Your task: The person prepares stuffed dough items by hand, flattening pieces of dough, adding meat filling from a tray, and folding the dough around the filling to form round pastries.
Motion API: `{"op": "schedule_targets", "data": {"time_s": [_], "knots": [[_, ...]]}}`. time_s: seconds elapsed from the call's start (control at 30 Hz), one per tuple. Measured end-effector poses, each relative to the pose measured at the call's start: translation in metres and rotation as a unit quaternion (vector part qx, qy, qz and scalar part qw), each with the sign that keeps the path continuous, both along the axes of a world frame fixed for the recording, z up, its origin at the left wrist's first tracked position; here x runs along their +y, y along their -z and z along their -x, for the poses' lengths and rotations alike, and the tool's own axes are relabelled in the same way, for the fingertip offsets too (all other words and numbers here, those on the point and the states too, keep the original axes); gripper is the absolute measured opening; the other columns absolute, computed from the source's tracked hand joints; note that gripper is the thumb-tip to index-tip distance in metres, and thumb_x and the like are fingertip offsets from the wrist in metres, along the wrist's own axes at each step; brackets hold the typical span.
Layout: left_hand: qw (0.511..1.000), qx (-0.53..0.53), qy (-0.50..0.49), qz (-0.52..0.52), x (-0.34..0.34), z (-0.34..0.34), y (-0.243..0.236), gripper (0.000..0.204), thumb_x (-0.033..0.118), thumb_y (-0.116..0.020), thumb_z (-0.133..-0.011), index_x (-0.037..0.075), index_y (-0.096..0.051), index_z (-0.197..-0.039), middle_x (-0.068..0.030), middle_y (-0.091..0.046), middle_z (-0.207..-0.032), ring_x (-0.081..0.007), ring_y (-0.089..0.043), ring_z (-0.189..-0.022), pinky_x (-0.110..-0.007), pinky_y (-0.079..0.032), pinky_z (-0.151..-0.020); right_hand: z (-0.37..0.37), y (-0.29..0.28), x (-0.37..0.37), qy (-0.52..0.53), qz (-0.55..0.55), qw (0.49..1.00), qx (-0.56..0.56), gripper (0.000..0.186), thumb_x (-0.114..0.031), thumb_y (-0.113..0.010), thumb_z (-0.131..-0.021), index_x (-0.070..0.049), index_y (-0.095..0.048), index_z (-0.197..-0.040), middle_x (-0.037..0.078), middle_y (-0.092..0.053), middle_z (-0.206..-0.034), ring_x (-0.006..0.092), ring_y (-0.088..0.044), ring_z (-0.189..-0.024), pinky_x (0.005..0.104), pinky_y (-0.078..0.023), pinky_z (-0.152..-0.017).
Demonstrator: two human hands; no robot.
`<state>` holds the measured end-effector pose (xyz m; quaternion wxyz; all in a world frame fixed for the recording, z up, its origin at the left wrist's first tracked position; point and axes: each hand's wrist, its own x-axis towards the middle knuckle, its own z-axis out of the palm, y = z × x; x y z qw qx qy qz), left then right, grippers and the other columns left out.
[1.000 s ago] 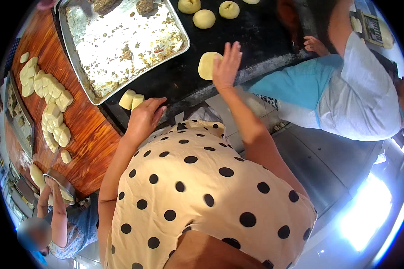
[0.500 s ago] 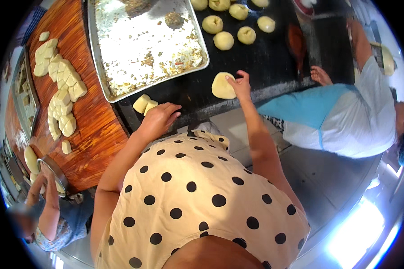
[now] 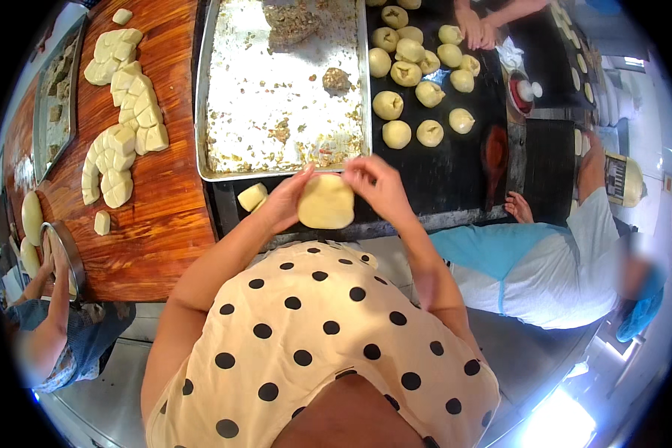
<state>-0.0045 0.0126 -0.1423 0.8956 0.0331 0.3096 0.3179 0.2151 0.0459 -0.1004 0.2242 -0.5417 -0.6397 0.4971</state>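
Note:
A flat, pale yellow dough disc (image 3: 326, 203) is held up between my hands, just in front of the metal tray. My left hand (image 3: 285, 203) grips its left edge, the thumb along the upper side. At the upper right edge, the bent fingers of my right hand (image 3: 378, 187) pinch the dough. Small dough pieces (image 3: 252, 197) lie on the black counter, left of my left hand. The tray (image 3: 284, 176) carries crumbly brown filling, with a large lump (image 3: 291, 26) at the back and a small filling ball (image 3: 336, 80) nearer its right side.
Several round dough balls (image 3: 429, 133) stand right of the tray, with a reddish-brown ladle-shaped tool (image 3: 494, 157) beyond. Cut dough (image 3: 138, 101) lies on the wooden table (image 3: 160, 216) at left. Co-workers stand on both sides; another person's hands (image 3: 476, 28) are at the back.
My right hand has brought the dough disc left and my left hand has moved to it from the loose dough pieces. The view has shifted, showing more of the counter's far side.

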Motion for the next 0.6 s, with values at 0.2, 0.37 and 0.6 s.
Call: {"op": "schedule_targets", "data": {"time_s": [0.2,0.37,0.6], "knots": [[0.993,0.030,-0.080,0.087,-0.004,0.040,0.001,0.042,0.025,-0.063,-0.098,0.002,-0.051,-0.131,-0.0140,-0.063,-0.125,-0.0269,-0.064,-0.116,-0.047,-0.052,-0.101,0.027,0.098,0.140,0.054,-0.244,0.949,-0.194,0.048,-0.034,-0.064,-0.094,-0.008,-0.056,-0.133,0.018,-0.057,-0.130,0.0348,-0.059,-0.115,0.0443,-0.050,-0.092],[0.966,-0.010,-0.212,0.145,-0.015,0.064,-0.004,0.046,0.025,-0.062,-0.099,0.001,-0.049,-0.135,-0.0154,-0.062,-0.128,-0.0284,-0.062,-0.119,-0.048,-0.051,-0.103,0.058,0.106,0.201,-0.063,-0.073,0.934,-0.345,0.068,-0.049,-0.059,-0.094,-0.007,-0.045,-0.145,0.022,-0.047,-0.144,0.0370,-0.048,-0.129,0.0431,-0.045,-0.104],[0.961,0.063,-0.225,0.145,0.019,0.078,0.003,0.046,0.017,-0.061,-0.098,-0.004,-0.046,-0.136,-0.0190,-0.057,-0.134,-0.0312,-0.060,-0.122,-0.048,-0.049,-0.107,0.053,0.123,0.168,-0.027,-0.169,0.961,-0.218,0.054,-0.030,-0.078,-0.079,-0.005,-0.061,-0.124,0.018,-0.063,-0.111,0.0330,-0.060,-0.108,0.0428,-0.050,-0.093]]}}
